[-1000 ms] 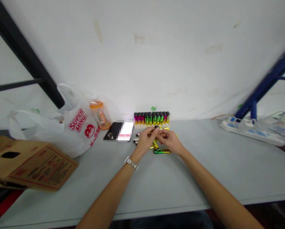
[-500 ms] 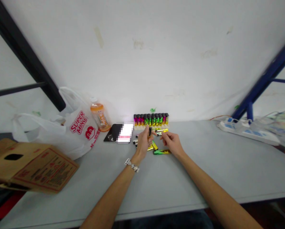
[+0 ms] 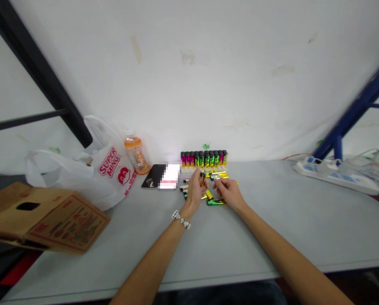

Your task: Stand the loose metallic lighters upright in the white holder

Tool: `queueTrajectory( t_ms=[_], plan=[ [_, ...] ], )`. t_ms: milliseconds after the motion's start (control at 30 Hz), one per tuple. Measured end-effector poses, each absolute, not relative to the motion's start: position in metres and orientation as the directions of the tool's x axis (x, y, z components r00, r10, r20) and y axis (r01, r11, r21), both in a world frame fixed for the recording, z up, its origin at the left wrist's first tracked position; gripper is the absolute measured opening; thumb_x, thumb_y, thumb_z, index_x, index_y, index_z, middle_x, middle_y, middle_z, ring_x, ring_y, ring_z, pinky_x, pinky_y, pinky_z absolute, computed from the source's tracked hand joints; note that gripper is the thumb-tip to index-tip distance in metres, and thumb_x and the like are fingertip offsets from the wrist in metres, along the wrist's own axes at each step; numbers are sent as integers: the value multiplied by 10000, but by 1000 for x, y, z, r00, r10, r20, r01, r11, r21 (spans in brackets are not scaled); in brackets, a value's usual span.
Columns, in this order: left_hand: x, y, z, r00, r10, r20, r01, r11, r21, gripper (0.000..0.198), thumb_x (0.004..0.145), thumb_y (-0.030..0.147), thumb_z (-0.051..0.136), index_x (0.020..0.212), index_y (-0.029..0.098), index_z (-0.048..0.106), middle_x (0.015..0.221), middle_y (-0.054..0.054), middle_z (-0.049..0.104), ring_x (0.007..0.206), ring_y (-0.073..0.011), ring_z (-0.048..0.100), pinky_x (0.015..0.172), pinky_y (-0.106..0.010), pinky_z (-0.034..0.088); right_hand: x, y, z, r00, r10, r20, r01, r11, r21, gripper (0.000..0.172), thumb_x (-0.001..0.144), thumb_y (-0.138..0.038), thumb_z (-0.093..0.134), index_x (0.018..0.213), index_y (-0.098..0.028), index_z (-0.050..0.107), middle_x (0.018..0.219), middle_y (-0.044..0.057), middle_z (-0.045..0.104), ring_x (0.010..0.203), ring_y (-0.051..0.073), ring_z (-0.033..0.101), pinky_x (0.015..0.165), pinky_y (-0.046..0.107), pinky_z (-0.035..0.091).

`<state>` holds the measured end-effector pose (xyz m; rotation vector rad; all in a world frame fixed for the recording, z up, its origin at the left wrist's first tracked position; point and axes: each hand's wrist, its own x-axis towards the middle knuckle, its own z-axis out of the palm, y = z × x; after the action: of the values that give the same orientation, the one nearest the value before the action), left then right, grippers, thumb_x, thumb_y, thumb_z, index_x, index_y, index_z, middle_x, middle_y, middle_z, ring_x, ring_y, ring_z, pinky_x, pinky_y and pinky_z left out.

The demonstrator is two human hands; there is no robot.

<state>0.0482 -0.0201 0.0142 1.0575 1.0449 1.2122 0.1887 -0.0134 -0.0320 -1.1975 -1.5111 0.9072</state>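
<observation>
My left hand (image 3: 195,189), with a bracelet at the wrist, is closed around a lighter (image 3: 202,178) whose dark top shows past the fingers; most of it is hidden. Beside it on the right, my right hand (image 3: 230,192) is closed, fingertips pinched together. A small yellow end pokes out behind its knuckles; what it belongs to is unclear. Several loose lighters lie under and around both hands, among them a green and gold lighter (image 3: 216,202) by the right fingers. Behind them, a row of upright lighters (image 3: 204,159), pink, green and yellow with black tops, stands in a pale holder (image 3: 186,170).
To the left are a dark flat device (image 3: 153,176) with a blurred bright part, an orange drink bottle (image 3: 137,154), a white plastic bag (image 3: 81,180) and a cardboard box (image 3: 68,224). A white power strip (image 3: 335,176) lies right on the grey table (image 3: 233,250), against the wall.
The whole view has shifted slightly. The lighter in my left hand has tilted from upright, and its dark top sits lower. A yellow end now shows behind my right hand.
</observation>
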Motion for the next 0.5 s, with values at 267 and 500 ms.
queueTrajectory(
  t_ms=[267, 500],
  plan=[
    [50, -16, 10, 33, 999, 31, -104, -27, 994, 532, 846, 567, 395, 459, 202, 414, 388, 56, 255, 372, -79, 246, 406, -231, 183, 189, -13, -32, -49, 975, 218, 288, 223, -931, 473, 874, -567, 486, 670, -162, 622, 465, -32, 492, 416, 96, 414, 448, 228, 324],
    [44, -9, 2, -34, 997, 72, -4, -73, 997, 547, 897, 545, 314, 489, 199, 427, 416, 44, 311, 379, -83, 291, 409, -236, 211, 187, -17, -28, -20, 974, 224, 280, 221, -934, 459, 866, -560, 490, 679, -164, 625, 460, -36, 479, 414, 100, 413, 442, 228, 321]
  ],
)
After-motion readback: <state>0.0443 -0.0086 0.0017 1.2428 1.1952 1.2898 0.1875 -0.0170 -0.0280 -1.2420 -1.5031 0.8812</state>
